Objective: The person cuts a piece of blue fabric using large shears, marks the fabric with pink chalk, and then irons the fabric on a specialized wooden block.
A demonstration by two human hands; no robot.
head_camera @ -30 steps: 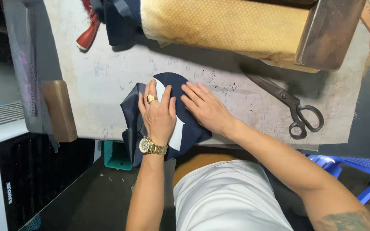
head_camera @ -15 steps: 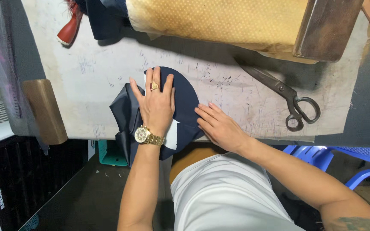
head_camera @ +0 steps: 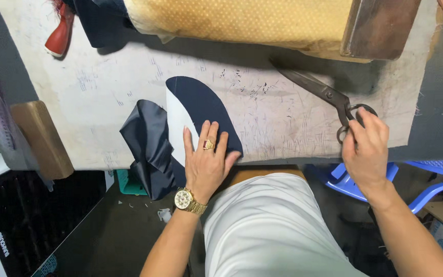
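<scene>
Head view: we press our left hand (head_camera: 207, 163) flat, fingers spread, on the navy cloth (head_camera: 201, 110) at the table's (head_camera: 103, 92) near edge, while our right hand (head_camera: 366, 149) grips the scissors' (head_camera: 329, 97) handles near the right edge.

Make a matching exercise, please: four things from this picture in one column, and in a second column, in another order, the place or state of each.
Things:
1. scissors
2. navy fabric piece
3. gold wristwatch
4. blue plastic chair

Places or states:
A. on the left wrist
B. beside the table, at its lower right
C. pressed flat under the left hand
D. on the table, handles touched by the right hand

Pairs: 1-D, 2-C, 3-A, 4-B
</scene>
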